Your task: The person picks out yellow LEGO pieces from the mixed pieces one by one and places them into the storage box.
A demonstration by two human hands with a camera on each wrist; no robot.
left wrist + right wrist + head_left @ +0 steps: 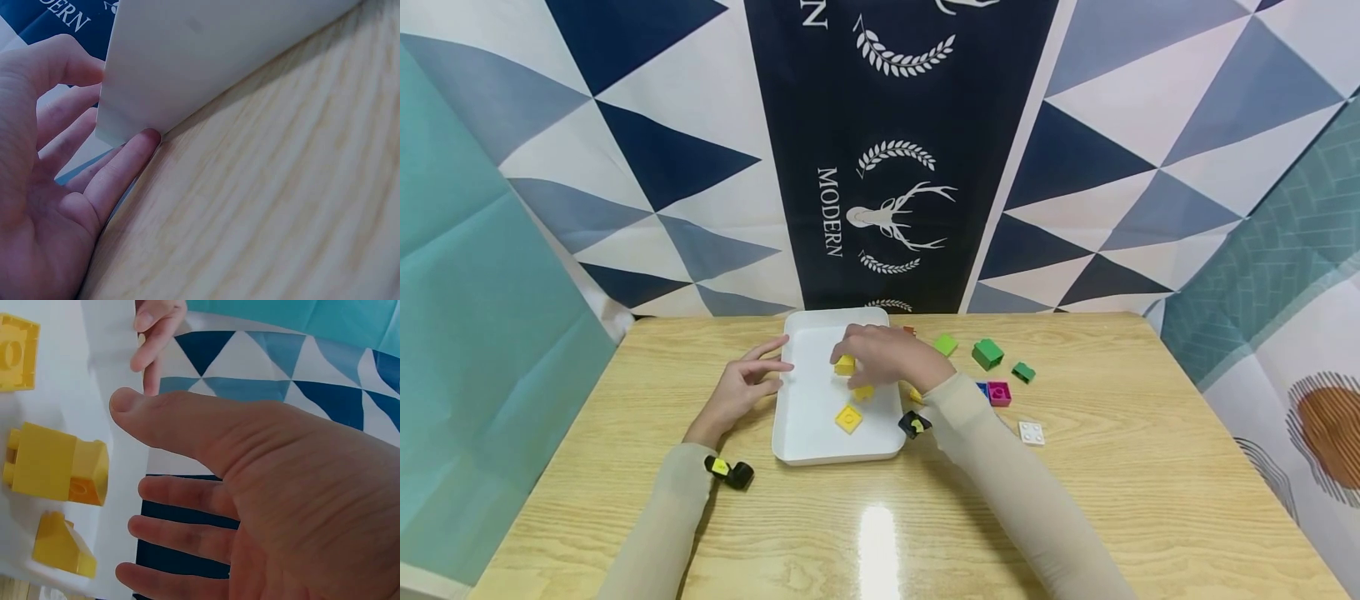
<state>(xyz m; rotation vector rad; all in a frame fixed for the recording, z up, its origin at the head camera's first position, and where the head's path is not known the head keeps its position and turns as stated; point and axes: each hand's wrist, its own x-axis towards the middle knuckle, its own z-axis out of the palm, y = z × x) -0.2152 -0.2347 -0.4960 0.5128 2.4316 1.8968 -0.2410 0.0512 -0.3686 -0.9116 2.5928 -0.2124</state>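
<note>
A shallow white tray [805, 446] lies on the table with several yellow bricks inside. My left hand [737, 393] is at its left side; in the left wrist view, the fingertips of that hand [59, 215] touch the outer wall. Over the tray hovers my right hand [883, 354], its thumb and fingers apart and holding nothing in the right wrist view. Below it are a yellow brick [845, 365] and another yellow piece [862, 392], partly covered in the head view. A flat square yellow brick [848, 418] lies nearer the tray's front.
Right of the tray are a light green piece [946, 344], a green brick [988, 354], a smaller green brick [1024, 372], a magenta brick [999, 393] beside a blue one [982, 389], and a white brick [1032, 433]. A yellow piece [916, 396] shows by my right wrist.
</note>
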